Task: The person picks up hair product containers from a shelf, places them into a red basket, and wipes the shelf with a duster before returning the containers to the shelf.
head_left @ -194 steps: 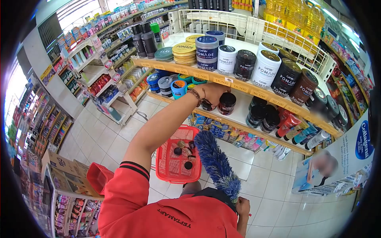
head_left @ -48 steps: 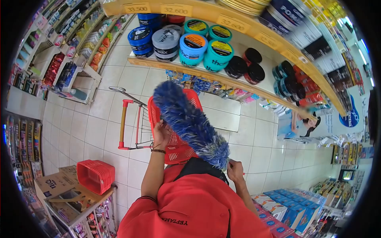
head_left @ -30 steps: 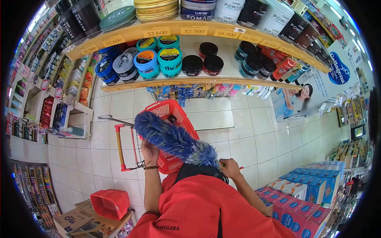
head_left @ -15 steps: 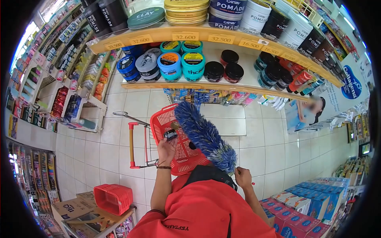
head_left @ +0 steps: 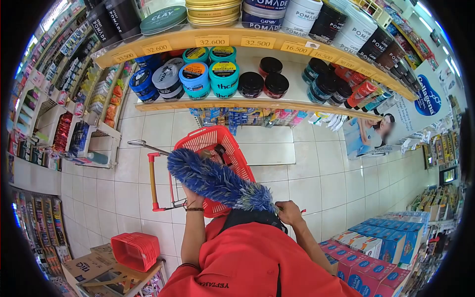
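My right hand (head_left: 290, 213) grips the near end of a fluffy blue feather duster (head_left: 217, 183), closed around its handle. The duster lies slantwise over a red plastic basket (head_left: 242, 161). My left hand (head_left: 193, 198) is behind the duster's far part, its fingers hidden. Half a second ago it held a small dark jar; that jar is now covered by the duster. Inside the basket, a few dark items (head_left: 220, 152) show past the duster's edge.
Ahead stands a wooden-edged shelf (head_left: 208, 104) with pomade tins (head_left: 213, 12), teal jars (head_left: 223, 79) and black-lidded jars (head_left: 251, 84). A cart handle (head_left: 153, 183) is left of the basket. Stacked red baskets (head_left: 134, 251) are lower left, blue and pink boxes (head_left: 366, 267) lower right.
The duster has swung left and down across the basket, over my left hand and the jar. My right hand has moved slightly left, and the whole view has shifted a little.
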Demonstrator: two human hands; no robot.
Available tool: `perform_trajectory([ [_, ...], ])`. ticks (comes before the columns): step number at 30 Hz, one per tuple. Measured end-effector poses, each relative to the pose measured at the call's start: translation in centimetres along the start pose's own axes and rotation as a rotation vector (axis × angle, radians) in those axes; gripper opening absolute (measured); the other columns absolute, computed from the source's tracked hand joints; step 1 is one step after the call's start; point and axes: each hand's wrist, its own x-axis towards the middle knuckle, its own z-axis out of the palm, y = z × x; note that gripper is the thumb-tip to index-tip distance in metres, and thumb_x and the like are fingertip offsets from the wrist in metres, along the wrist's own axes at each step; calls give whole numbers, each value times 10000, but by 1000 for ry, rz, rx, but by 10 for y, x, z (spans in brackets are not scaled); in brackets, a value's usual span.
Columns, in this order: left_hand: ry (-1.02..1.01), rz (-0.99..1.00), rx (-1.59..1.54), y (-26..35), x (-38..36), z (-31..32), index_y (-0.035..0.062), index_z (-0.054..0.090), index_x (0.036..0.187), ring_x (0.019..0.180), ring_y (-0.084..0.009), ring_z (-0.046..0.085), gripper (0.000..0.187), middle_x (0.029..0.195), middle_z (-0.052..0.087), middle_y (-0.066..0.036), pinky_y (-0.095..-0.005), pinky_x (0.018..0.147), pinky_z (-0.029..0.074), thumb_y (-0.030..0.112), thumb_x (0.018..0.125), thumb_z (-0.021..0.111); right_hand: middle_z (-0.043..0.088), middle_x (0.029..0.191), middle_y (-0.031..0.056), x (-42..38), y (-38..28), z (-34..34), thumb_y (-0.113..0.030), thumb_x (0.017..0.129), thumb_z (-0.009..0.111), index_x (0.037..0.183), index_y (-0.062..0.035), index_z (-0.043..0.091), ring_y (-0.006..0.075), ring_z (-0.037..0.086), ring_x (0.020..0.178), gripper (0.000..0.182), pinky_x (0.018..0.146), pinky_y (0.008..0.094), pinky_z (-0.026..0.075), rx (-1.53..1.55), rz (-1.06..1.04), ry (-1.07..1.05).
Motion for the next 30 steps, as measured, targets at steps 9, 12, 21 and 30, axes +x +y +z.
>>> perform_trajectory([
  [9,-161,-58,-185,16,9,-41,52,642,1308,1171,-304,666,593,1301,695,-106,-463,1010,540,562,1081,442,731,937,232,12,6,7,-317,926,567,989,-114,782,466,688,910,302,808,524,550,193,138,-134],
  [12,116,-5,73,9,-1,20,71,641,1321,1201,-271,657,475,1325,692,-81,-453,1038,525,455,1102,466,725,950,238,14,14,16,-324,928,567,988,-108,779,475,678,931,309,815,524,548,101,26,-49],
  [21,280,13,169,9,5,-3,65,668,1163,925,-223,718,462,1046,753,-83,-363,822,583,486,1097,489,721,887,234,19,6,-4,-493,991,563,938,-108,780,483,676,895,445,793,522,552,-59,134,-18],
  [30,127,-23,3,6,-6,15,1,558,1400,1275,-320,613,454,1339,661,-150,-507,1115,492,318,1096,444,726,867,218,26,-7,-11,-424,943,657,936,-84,780,462,694,846,362,748,504,553,-92,140,78],
])
